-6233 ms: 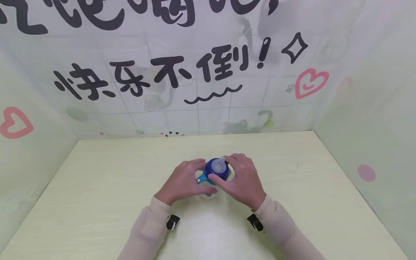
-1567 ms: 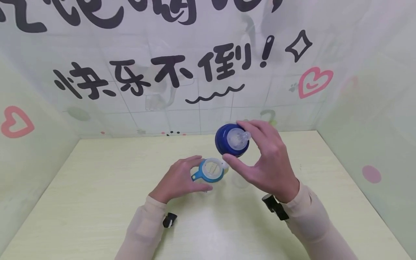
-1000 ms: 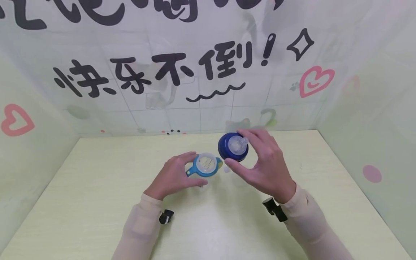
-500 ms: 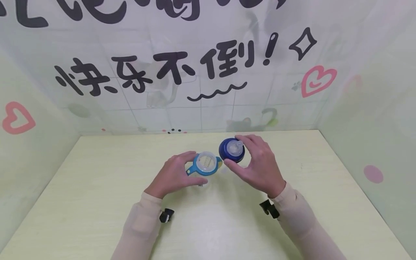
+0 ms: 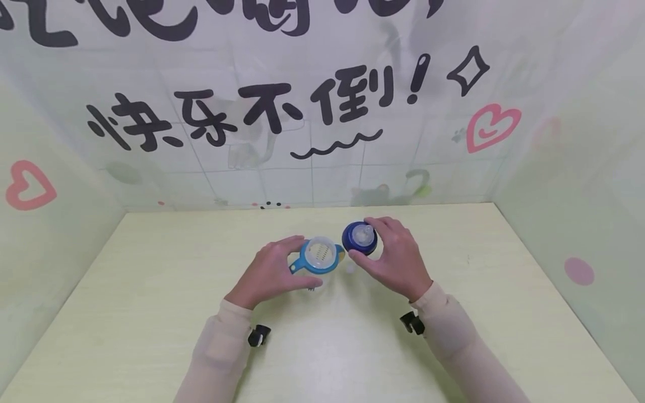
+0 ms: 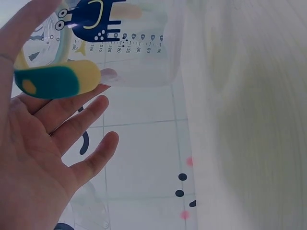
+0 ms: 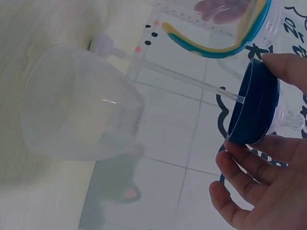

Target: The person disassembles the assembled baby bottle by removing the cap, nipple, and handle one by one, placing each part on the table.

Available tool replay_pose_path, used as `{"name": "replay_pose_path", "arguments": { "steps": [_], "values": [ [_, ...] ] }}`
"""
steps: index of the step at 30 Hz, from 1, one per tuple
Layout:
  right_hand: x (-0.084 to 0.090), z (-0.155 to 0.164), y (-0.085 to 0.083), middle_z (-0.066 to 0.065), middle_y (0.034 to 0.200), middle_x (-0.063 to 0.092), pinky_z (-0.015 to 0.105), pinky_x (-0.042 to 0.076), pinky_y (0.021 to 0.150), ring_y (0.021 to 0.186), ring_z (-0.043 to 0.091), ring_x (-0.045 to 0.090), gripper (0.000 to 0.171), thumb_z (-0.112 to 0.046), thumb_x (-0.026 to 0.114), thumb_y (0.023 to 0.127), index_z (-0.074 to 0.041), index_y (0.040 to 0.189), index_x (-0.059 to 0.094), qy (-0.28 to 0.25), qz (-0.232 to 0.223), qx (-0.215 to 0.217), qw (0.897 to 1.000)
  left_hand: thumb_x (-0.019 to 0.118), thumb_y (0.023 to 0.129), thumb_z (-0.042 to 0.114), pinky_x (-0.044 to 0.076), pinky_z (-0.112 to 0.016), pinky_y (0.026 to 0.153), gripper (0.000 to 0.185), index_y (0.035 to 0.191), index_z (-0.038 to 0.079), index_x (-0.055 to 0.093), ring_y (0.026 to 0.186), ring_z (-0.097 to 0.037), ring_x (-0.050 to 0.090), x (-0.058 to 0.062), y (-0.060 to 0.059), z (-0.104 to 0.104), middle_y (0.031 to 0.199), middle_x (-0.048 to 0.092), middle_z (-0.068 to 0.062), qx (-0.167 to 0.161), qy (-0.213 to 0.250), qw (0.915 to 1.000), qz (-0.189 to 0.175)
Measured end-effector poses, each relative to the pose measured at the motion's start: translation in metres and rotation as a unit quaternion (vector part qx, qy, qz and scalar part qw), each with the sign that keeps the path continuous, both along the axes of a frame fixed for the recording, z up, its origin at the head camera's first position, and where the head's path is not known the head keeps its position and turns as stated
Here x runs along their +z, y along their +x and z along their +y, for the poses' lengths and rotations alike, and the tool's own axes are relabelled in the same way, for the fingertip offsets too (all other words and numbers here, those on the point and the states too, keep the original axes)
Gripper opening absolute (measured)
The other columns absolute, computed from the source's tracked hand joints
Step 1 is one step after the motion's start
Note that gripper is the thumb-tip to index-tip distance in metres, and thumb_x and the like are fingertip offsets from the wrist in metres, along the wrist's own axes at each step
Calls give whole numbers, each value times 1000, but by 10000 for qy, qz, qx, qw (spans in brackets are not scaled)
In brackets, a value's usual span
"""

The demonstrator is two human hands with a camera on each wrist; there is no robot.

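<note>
A clear baby bottle stands upright on the table, its mouth uncovered. My left hand holds it from the left between thumb and fingers, around the blue and yellow handle ring. Printed measuring marks run along the bottle's wall in the left wrist view. Just right of the bottle, my right hand pinches the dark blue bottle collar by its rim, with the clear teat upward. A thin straw with a pale weighted end hangs below the collar, that end close to the tabletop.
A translucent dome-shaped cover stands on the table beside the straw in the right wrist view. The pale wooden table is bounded by printed hangings at the back and both sides.
The collar was on the bottle with both hands around it. My right hand lifted it off with its straw, then lowered it beside the bottle. My left hand shifted the bottle slightly left.
</note>
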State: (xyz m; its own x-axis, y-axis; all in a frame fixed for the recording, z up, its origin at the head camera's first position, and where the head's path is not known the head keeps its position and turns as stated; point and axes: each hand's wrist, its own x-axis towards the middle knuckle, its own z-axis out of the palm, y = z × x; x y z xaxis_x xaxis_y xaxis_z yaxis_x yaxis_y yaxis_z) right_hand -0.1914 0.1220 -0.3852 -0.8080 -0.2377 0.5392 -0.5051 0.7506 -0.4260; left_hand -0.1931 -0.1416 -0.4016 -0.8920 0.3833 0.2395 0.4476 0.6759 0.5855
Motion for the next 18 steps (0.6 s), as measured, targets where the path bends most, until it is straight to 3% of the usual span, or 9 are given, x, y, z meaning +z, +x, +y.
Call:
{"name": "replay_pose_path", "arguments": {
  "steps": [18],
  "values": [
    [-21, 3, -32, 18, 116, 64, 50, 46, 88, 109, 35, 57, 65, -38, 81, 79, 1, 127, 62, 797, -717, -428, 9933, 86, 67, 55, 46, -53, 101, 88, 132, 2, 62, 126, -34, 56, -2, 1, 2, 138, 59, -14, 48, -117, 9999, -30]
  ]
}}
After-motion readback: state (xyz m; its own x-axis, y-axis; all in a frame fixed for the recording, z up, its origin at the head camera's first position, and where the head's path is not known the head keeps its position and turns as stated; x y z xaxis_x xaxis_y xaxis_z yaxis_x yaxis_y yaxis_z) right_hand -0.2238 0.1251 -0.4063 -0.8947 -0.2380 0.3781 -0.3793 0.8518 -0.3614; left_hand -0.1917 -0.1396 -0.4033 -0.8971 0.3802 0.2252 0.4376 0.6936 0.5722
